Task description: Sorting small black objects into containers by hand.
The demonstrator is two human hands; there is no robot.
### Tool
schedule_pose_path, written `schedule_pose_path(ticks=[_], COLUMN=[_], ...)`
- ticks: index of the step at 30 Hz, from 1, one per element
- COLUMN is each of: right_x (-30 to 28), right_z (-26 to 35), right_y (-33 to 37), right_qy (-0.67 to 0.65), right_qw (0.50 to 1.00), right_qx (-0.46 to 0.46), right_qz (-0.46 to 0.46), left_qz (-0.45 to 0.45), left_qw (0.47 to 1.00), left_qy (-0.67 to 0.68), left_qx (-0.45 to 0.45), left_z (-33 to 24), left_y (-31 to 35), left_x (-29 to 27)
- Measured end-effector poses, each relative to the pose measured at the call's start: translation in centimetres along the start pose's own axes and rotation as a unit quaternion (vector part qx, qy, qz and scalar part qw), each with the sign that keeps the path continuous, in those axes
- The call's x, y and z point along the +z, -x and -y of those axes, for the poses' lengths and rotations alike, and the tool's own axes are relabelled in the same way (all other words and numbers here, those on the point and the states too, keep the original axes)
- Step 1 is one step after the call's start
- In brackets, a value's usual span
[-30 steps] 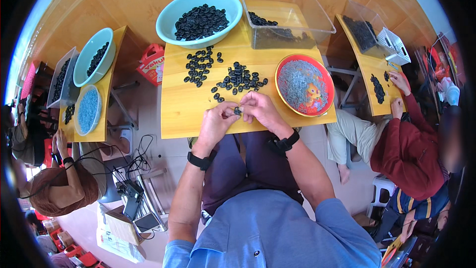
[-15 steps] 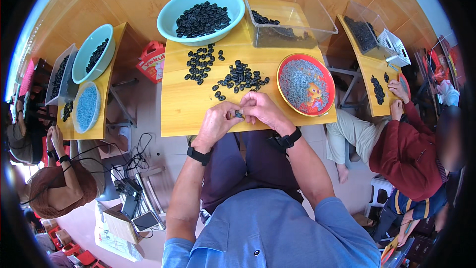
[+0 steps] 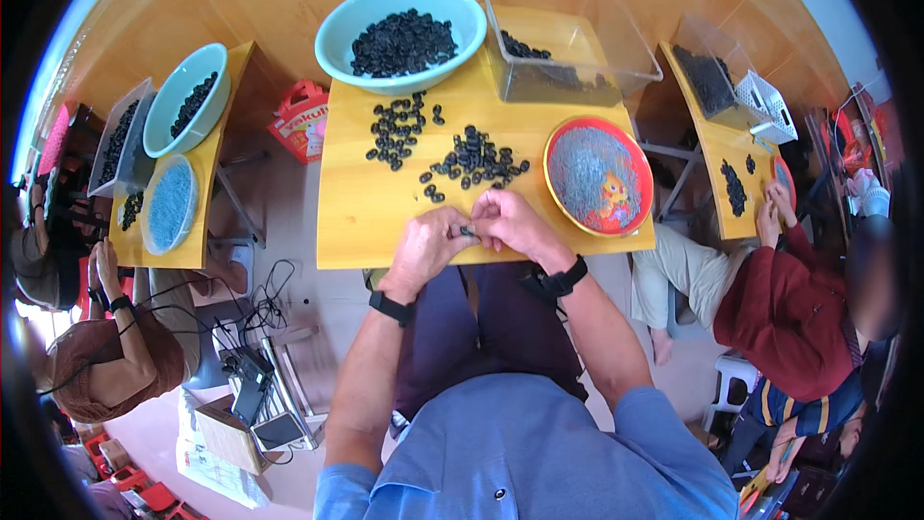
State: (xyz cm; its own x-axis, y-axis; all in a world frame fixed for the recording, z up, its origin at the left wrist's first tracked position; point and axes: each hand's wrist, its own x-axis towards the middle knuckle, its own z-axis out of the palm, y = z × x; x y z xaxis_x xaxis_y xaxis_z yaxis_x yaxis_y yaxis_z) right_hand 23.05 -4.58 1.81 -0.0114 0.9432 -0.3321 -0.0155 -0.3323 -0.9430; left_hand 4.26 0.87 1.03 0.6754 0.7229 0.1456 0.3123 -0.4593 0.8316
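Note:
Near the front edge of the yellow table, my left hand (image 3: 428, 245) pinches a small black oval piece (image 3: 467, 230) between thumb and fingertips. My right hand (image 3: 510, 224) meets it there, its fingers closed at the same piece; whatever else they hold is hidden. Just beyond my hands lies a loose pile of black oval pieces with two holes (image 3: 476, 156). Another scatter of the same pieces (image 3: 395, 130) is farther left. To the right of my right hand is a red bowl with a yellow rim (image 3: 552, 191), filled with small grey bits (image 3: 587, 164).
At the table's back stand a light-blue basin (image 3: 332, 56) of black pieces and a clear plastic bin (image 3: 568, 91). People work at side tables (image 3: 226, 101) left and right. Cables (image 3: 265, 303) and a box (image 3: 231, 433) are at the lower left.
The view has shifted slightly, so the table sits a little lower and to the right. My fingers have turned a bit around the small piece, still close together.

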Motion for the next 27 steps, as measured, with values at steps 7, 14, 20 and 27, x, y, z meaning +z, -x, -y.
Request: schedule_pose_path(ticks=[7,14,20,27], right_x=[0.7,-1.7,-0.4,0.4], right_z=[-1.4,1.6,12.6,5.4], right_y=[0.6,-0.2,-2.8,-3.5], right_qy=[0.01,0.164,-0.115,0.453], right_qw=[1.0,0.985,0.951,0.864], right_qx=[-0.004,0.021,-0.254,-0.162], right_qz=[0.002,0.038,-0.137,-0.145], left_qz=[0.0,-0.049,-0.331,-0.323], left_qw=[1.0,0.995,0.839,0.855], left_qy=[-0.011,0.082,0.429,0.402], left_qx=[0.029,-0.02,-0.056,-0.054], left_z=[0.3,-0.1,4.6,3.8], left_y=[1.3,0.9,-0.6,-0.6], left_x=[0.3,-0.2,0.4,0.2])
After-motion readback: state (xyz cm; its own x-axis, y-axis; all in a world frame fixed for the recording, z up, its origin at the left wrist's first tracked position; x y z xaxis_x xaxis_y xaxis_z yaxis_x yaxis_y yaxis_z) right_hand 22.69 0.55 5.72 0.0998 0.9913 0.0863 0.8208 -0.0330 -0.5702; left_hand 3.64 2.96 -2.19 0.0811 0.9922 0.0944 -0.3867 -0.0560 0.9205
